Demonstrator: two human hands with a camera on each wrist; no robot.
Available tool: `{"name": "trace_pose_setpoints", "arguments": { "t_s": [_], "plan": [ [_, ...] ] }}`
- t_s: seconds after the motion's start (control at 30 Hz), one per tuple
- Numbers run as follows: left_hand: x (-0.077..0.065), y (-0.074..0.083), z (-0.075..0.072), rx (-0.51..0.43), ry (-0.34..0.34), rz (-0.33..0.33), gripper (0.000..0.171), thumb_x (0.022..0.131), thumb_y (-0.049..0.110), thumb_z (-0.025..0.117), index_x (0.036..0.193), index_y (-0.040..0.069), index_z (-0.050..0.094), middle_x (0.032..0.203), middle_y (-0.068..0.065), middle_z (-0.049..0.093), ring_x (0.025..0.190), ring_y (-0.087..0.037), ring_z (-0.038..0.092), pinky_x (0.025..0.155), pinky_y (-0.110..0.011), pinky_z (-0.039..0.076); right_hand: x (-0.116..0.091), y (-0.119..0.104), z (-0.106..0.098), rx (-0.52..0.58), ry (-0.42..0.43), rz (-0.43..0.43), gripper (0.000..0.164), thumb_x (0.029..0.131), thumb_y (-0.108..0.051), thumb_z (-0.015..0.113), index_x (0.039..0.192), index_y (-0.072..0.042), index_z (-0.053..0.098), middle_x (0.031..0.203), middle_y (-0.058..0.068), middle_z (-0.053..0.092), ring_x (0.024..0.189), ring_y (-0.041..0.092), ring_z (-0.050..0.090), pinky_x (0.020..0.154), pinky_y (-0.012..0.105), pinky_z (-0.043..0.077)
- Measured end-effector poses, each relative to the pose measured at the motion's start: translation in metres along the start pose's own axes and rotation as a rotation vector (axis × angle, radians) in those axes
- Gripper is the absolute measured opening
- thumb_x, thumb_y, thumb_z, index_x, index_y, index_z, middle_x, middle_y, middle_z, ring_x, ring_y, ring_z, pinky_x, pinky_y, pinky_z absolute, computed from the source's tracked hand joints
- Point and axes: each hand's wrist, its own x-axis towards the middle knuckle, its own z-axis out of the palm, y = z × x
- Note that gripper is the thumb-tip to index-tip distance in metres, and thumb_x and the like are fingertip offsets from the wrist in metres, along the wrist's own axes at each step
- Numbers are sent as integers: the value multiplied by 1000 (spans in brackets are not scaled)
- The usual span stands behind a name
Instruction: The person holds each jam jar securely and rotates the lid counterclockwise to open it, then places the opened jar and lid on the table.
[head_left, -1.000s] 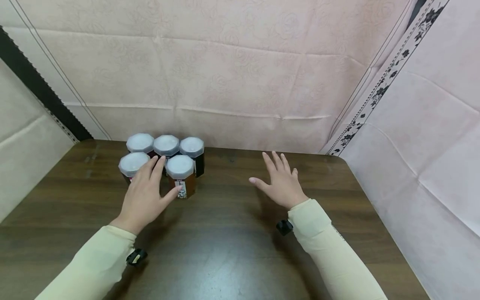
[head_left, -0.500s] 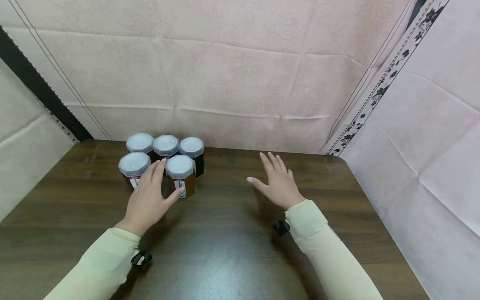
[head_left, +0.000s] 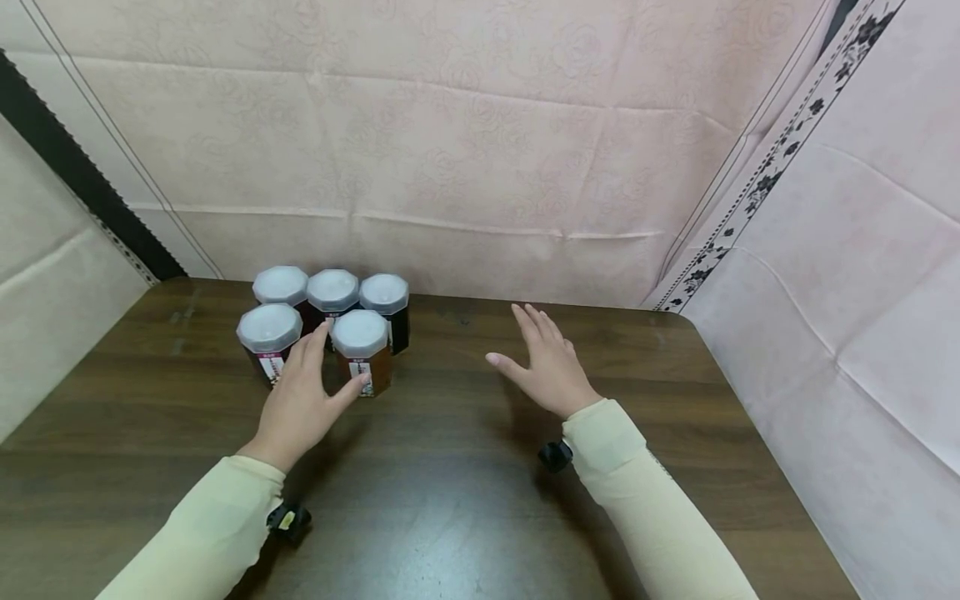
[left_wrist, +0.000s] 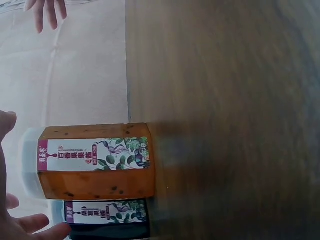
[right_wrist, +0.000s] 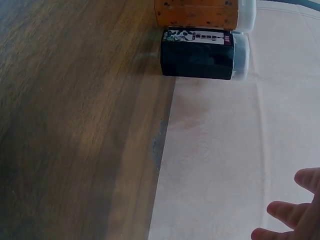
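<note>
Close in front of an orange-brown jam jar (head_left: pixel 362 335) with a whitish lid is my left hand (head_left: pixel 300 410), its thumb extended toward the jar's label and its fingers toward the left side. In the left wrist view this jam jar (left_wrist: pixel 100 185) shows dark specks and a flowered label, and the thumb and fingers are spread apart around its lid end. A dark jar (head_left: pixel 268 331) stands just left of that hand. My right hand (head_left: pixel 551 375) hovers over the table at right with fingers extended, holding nothing; its fingertips (right_wrist: pixel 285 212) show in the right wrist view.
Several more dark jars with pale lids line the back left, among them a rear right jar (head_left: pixel 386 300). A brown wooden table (head_left: pixel 450 500) carries everything. A pale cloth (head_left: pixel 465 167) hangs behind its back edge and at both sides.
My left hand has moved slightly right and nearer, uncovering more of the front left dark jar. My right hand has drifted a little left. The jars have stayed put.
</note>
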Motion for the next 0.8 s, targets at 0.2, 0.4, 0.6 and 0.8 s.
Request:
{"name": "trace_pose_setpoints", "arguments": {
  "t_s": [0.2,0.4,0.6,0.8],
  "plan": [
    [1,-3,2,-52,-48,-61,94,90,50,62,154,5,10,153,-29,21,138,-47,23,105,-67,25,3,-2,3,32,0,-3,88,88,-70,47,155,-23,16,161,5,17,147,27,13,111,64,16],
    [3,-4,4,-111,-92,-119,98,89,54,60,154,3,6,155,-29,14,140,-47,19,106,-67,23,4,-4,7,64,-8,-6,88,87,-69,49,155,-24,17,160,4,17,146,27,17,111,64,17],
    [6,-4,6,-158,-110,-164,102,88,56,61,154,3,5,156,-29,13,139,-48,21,105,-67,24,7,-7,11,77,-4,-18,87,87,-67,52,155,-22,20,160,3,19,145,26,20,111,64,19],
    [8,-6,8,-197,-120,-196,104,85,57,63,154,3,7,154,-30,18,137,-48,26,105,-66,27,10,-10,14,86,-4,-25,86,88,-64,53,155,-21,21,159,5,21,145,27,21,110,63,20]
  ]
}}
